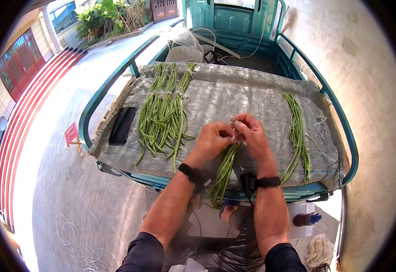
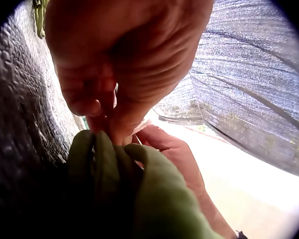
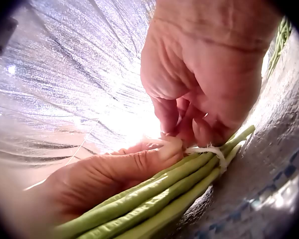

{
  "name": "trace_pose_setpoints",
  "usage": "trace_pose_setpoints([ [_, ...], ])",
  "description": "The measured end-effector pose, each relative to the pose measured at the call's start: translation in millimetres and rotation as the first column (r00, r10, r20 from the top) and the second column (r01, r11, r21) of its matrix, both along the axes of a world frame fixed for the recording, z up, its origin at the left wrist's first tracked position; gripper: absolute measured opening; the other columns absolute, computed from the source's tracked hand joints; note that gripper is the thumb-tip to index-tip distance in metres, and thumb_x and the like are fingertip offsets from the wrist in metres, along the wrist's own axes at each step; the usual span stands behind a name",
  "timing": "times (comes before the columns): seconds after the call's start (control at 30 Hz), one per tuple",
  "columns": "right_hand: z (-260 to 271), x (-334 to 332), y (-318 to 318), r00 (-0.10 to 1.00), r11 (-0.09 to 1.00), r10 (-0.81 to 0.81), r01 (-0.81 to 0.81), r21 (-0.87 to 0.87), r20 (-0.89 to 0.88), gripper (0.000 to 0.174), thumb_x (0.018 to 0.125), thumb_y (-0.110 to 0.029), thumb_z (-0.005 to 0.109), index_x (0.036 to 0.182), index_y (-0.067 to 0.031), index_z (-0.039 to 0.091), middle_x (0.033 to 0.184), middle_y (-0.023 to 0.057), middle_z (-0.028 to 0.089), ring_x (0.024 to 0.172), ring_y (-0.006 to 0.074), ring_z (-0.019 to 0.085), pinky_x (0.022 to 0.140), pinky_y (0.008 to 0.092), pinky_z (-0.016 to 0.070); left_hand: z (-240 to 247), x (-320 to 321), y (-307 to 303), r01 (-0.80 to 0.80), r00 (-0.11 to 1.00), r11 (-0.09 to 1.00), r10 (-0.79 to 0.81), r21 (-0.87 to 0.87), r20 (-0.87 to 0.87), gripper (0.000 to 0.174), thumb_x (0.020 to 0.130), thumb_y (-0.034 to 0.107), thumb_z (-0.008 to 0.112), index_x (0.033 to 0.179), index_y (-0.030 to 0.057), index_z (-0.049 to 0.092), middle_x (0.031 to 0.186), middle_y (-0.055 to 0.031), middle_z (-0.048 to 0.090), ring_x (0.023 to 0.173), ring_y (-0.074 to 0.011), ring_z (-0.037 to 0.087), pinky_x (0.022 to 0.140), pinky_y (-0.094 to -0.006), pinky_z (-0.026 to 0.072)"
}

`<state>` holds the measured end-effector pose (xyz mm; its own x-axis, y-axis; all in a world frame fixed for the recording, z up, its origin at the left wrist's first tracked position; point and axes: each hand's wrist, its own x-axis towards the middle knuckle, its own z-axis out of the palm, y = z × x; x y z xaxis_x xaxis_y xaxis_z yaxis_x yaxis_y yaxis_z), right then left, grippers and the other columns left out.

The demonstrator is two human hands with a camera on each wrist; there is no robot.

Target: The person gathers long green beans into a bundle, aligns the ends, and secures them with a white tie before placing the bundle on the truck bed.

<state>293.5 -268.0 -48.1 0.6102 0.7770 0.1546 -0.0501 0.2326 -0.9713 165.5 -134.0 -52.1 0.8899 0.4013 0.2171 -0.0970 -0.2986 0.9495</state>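
Note:
A bunch of long green beans (image 1: 225, 171) lies at the front middle of the grey woven sheet (image 1: 243, 86), its lower ends hanging past the edge. White string (image 3: 209, 150) loops round the beans near their upper ends, plain in the right wrist view. My left hand (image 1: 214, 139) pinches the string just above the bunch, thumb and fingers together. Close against it, my right hand (image 1: 253, 131) pinches the string from the other side. Fingertips of both hands meet over the beans and partly hide the string between them.
Tied bundles of long beans (image 1: 164, 106) lie at left beside a black phone (image 1: 122, 125). Loose long beans (image 1: 296, 136) and white strings (image 1: 323, 136) lie at right. Green cart rails (image 1: 338, 113) flank the sheet; a white bucket (image 1: 184, 55) stands behind it.

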Motion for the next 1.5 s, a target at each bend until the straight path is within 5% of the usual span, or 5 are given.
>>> trace_pose_setpoints([
  [0.17,5,-15,-7,0.988,0.990,-0.128,0.132,0.048,-0.086,0.023,0.098,-0.008,0.065,0.121,-0.0037,0.064,0.102,0.0035,0.072,0.082,0.0095,0.065,0.066,0.0252,0.0512,3,-1,0,-0.014,0.999,0.996,0.010,-0.092,-0.041,0.015,0.086,0.007,0.082,0.098,-0.0018,0.076,0.088,-0.0071,0.077,0.084,-0.0121,0.072,0.077,-0.0292,0.0573],
  [0.37,-4,-16,-18,0.830,0.928,-0.119,0.288,-0.237,0.545,0.022,0.086,0.002,0.066,0.108,-0.0002,0.066,0.094,0.0078,0.071,0.084,0.0135,0.067,0.072,0.0312,0.0561,-4,0,0,-0.052,0.999,0.998,0.052,-0.037,-0.004,0.016,0.087,0.009,0.079,0.098,-0.0024,0.076,0.088,-0.0074,0.077,0.081,-0.0114,0.070,0.075,-0.0289,0.0567],
  [0.77,-13,-20,-15,0.934,0.926,-0.117,0.226,-0.304,0.338,0.013,0.091,-0.003,0.074,0.102,-0.0006,0.067,0.083,0.0062,0.069,0.070,0.0127,0.065,0.059,0.0298,0.0570,-5,-2,-3,-0.139,0.986,0.982,0.124,0.131,0.112,0.016,0.089,0.011,0.079,0.098,-0.0023,0.075,0.088,-0.0089,0.076,0.079,-0.0162,0.074,0.071,-0.0319,0.0579],
  [1.27,-12,-30,-9,0.751,0.919,-0.237,0.379,-0.108,0.616,0.012,0.089,-0.005,0.071,0.094,0.0015,0.063,0.079,0.0113,0.069,0.069,0.0185,0.068,0.063,0.0341,0.0562,3,-4,-2,-0.109,0.994,0.994,0.109,-0.015,0.022,0.018,0.093,0.018,0.079,0.101,0.0015,0.076,0.083,-0.0063,0.073,0.073,-0.0117,0.068,0.064,-0.0283,0.0534],
  [1.5,-11,-30,-10,0.896,0.947,-0.162,0.259,-0.189,0.414,0.007,0.093,-0.001,0.065,0.098,0.0010,0.060,0.081,0.0088,0.067,0.065,0.0125,0.065,0.051,0.0292,0.0558,-4,-2,-1,-0.096,0.995,0.995,0.096,0.005,0.027,0.020,0.095,0.020,0.078,0.103,0.0017,0.075,0.084,-0.0062,0.072,0.075,-0.0124,0.068,0.063,-0.0286,0.0541],
])
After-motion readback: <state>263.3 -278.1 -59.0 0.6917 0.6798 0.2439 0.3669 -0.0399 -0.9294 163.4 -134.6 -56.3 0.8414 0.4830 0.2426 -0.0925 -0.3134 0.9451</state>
